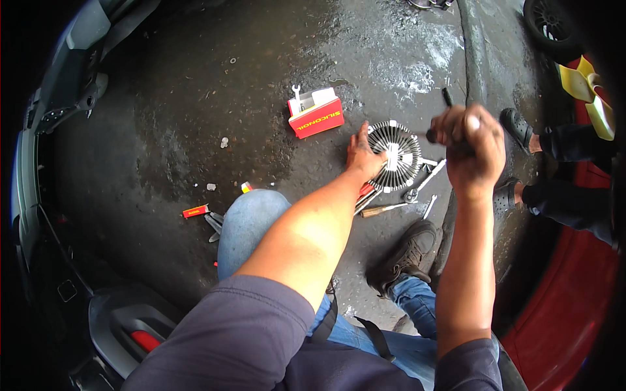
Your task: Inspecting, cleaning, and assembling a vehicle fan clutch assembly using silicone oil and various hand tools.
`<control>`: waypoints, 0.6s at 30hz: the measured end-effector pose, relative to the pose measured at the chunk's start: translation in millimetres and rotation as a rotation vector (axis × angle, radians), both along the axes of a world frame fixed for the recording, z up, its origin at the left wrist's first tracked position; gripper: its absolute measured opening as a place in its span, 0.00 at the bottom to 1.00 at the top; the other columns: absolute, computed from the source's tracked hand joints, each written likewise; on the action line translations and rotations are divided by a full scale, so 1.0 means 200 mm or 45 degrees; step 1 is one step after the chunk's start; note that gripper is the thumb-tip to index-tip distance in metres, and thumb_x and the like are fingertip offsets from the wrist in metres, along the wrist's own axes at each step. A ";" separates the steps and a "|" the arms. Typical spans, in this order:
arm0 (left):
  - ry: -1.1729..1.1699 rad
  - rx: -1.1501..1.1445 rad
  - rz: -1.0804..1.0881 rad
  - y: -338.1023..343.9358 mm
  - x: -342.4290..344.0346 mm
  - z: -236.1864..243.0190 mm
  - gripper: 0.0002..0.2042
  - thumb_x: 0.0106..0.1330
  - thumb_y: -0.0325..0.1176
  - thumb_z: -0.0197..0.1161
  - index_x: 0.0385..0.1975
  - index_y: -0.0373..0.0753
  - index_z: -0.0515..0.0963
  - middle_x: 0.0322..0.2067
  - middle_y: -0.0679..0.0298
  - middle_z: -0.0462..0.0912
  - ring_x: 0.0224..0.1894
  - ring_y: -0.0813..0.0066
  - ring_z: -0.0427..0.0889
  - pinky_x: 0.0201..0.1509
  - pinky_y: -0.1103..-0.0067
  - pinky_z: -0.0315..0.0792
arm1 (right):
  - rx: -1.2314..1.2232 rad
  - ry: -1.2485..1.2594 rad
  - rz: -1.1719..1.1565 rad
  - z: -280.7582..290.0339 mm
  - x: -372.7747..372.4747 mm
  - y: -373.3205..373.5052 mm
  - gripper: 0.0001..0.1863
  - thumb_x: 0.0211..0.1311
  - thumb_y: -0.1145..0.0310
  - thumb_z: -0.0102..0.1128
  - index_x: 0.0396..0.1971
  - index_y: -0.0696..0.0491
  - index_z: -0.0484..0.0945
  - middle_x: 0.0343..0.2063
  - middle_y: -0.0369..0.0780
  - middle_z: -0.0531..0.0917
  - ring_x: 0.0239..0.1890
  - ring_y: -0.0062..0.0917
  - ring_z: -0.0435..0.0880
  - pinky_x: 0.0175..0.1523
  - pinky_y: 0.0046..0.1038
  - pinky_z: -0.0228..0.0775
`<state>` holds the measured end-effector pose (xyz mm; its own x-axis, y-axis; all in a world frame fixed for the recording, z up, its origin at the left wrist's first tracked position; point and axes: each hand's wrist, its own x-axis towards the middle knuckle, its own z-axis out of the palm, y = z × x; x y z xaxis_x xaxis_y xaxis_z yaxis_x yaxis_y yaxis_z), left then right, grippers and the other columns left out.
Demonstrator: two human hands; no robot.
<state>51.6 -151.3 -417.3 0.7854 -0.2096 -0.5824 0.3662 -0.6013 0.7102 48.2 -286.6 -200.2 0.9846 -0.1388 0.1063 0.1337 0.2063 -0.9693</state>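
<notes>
My left hand (362, 155) grips the left side of a round, finned metal part (402, 166) low over the floor, its thumb across the fins. My right hand (468, 146) is raised at the right of that part, closed around a dark-handled tool; its thin tip points left toward the fins, mostly hidden by my fingers. Wrenches (434, 174), a ratchet (410, 195) and a wooden-handled tool (373, 212) lie beside and below the finned part. A red-and-white box (316, 120) with a wrench (296, 91) in it stands up-left of my left hand.
A small red box (195, 212) lies at left on the concrete (150, 130). Another person's feet in clogs (516, 127) are at right, near a red car (567, 287), a wheel (548, 23) and a yellow fan (583, 91). A dark vehicle (98, 306) edges the left.
</notes>
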 end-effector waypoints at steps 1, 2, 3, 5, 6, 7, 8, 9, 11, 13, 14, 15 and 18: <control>-0.098 -0.149 0.199 0.03 0.02 -0.07 0.50 0.54 0.43 0.72 0.72 0.51 0.43 0.69 0.46 0.50 0.71 0.48 0.52 0.74 0.67 0.52 | 0.001 0.038 0.052 0.01 -0.05 0.01 0.15 0.57 0.63 0.54 0.18 0.59 0.70 0.19 0.43 0.77 0.23 0.25 0.73 0.34 0.26 0.65; 0.029 -0.080 0.412 -0.02 0.00 -0.03 0.50 0.52 0.47 0.72 0.72 0.47 0.45 0.70 0.47 0.48 0.71 0.50 0.51 0.74 0.69 0.51 | -0.030 0.108 0.079 -0.02 -0.13 -0.02 0.16 0.57 0.62 0.55 0.18 0.58 0.70 0.19 0.42 0.76 0.23 0.25 0.73 0.33 0.26 0.66; 0.028 -0.070 0.395 0.00 -0.01 -0.05 0.51 0.51 0.49 0.73 0.71 0.45 0.46 0.70 0.47 0.51 0.71 0.51 0.53 0.73 0.69 0.52 | 0.008 0.170 0.090 -0.04 -0.19 0.00 0.16 0.57 0.61 0.56 0.17 0.58 0.70 0.18 0.42 0.77 0.23 0.24 0.73 0.32 0.25 0.65; 0.020 -0.059 0.377 0.04 -0.02 -0.13 0.52 0.49 0.51 0.73 0.71 0.43 0.47 0.69 0.48 0.54 0.70 0.52 0.55 0.72 0.70 0.54 | 0.006 0.254 0.083 -0.10 -0.29 0.03 0.17 0.56 0.61 0.58 0.16 0.57 0.71 0.17 0.41 0.77 0.21 0.22 0.73 0.29 0.25 0.64; 0.042 -0.150 0.327 0.05 -0.01 -0.18 0.48 0.50 0.44 0.75 0.68 0.39 0.52 0.63 0.49 0.63 0.65 0.58 0.64 0.67 0.71 0.61 | -0.026 0.278 0.070 -0.11 -0.31 0.04 0.16 0.54 0.63 0.57 0.15 0.58 0.71 0.17 0.40 0.77 0.22 0.22 0.73 0.29 0.25 0.64; 0.062 -0.238 0.277 0.05 0.00 -0.23 0.43 0.52 0.37 0.76 0.65 0.35 0.56 0.56 0.51 0.73 0.59 0.63 0.73 0.62 0.72 0.68 | -0.055 0.285 0.062 -0.12 -0.30 0.05 0.15 0.53 0.64 0.56 0.15 0.58 0.71 0.17 0.40 0.76 0.22 0.22 0.72 0.29 0.25 0.65; 0.069 -0.242 0.275 0.03 -0.02 -0.23 0.43 0.52 0.37 0.76 0.65 0.35 0.56 0.56 0.51 0.73 0.59 0.63 0.73 0.62 0.72 0.68 | -0.089 0.308 0.049 -0.15 -0.32 0.05 0.14 0.52 0.65 0.56 0.14 0.59 0.71 0.17 0.40 0.76 0.22 0.22 0.72 0.30 0.25 0.65; 0.058 -0.269 0.294 0.01 -0.04 -0.22 0.42 0.51 0.37 0.76 0.63 0.35 0.58 0.53 0.53 0.76 0.55 0.66 0.76 0.59 0.73 0.70 | -0.098 0.334 0.035 -0.18 -0.34 0.05 0.13 0.51 0.66 0.55 0.15 0.59 0.71 0.16 0.40 0.76 0.21 0.22 0.72 0.30 0.25 0.65; 0.072 -0.275 0.309 -0.01 -0.05 -0.19 0.39 0.51 0.35 0.77 0.61 0.35 0.60 0.51 0.55 0.79 0.53 0.69 0.78 0.58 0.74 0.72 | -0.105 0.331 0.037 -0.22 -0.37 0.03 0.13 0.51 0.65 0.55 0.15 0.59 0.71 0.16 0.40 0.76 0.22 0.22 0.72 0.30 0.25 0.65; 0.095 -0.288 0.300 -0.04 -0.05 -0.14 0.39 0.51 0.35 0.76 0.61 0.35 0.59 0.51 0.56 0.79 0.53 0.68 0.78 0.58 0.74 0.71 | -0.110 0.329 0.040 -0.24 -0.39 0.02 0.13 0.51 0.65 0.54 0.15 0.59 0.72 0.16 0.40 0.76 0.22 0.22 0.72 0.31 0.25 0.65; 0.103 -0.294 0.295 -0.02 -0.04 -0.15 0.39 0.51 0.35 0.76 0.61 0.35 0.59 0.51 0.56 0.78 0.53 0.68 0.78 0.58 0.74 0.71 | -0.094 0.335 0.038 -0.26 -0.40 0.03 0.13 0.51 0.65 0.54 0.15 0.58 0.72 0.17 0.40 0.76 0.22 0.22 0.72 0.31 0.26 0.65; 0.095 -0.279 0.294 -0.01 -0.04 -0.16 0.40 0.52 0.35 0.76 0.62 0.36 0.58 0.51 0.56 0.78 0.54 0.68 0.77 0.59 0.74 0.71 | -0.078 0.341 0.035 -0.27 -0.40 0.04 0.13 0.51 0.65 0.54 0.15 0.58 0.72 0.17 0.40 0.77 0.22 0.22 0.72 0.32 0.26 0.65; 0.099 -0.247 0.295 0.00 -0.03 -0.16 0.40 0.52 0.35 0.75 0.62 0.36 0.57 0.52 0.55 0.78 0.55 0.68 0.77 0.59 0.74 0.70 | -0.126 0.338 0.020 -0.30 -0.41 0.05 0.14 0.51 0.64 0.55 0.14 0.58 0.72 0.17 0.40 0.77 0.22 0.22 0.72 0.32 0.25 0.65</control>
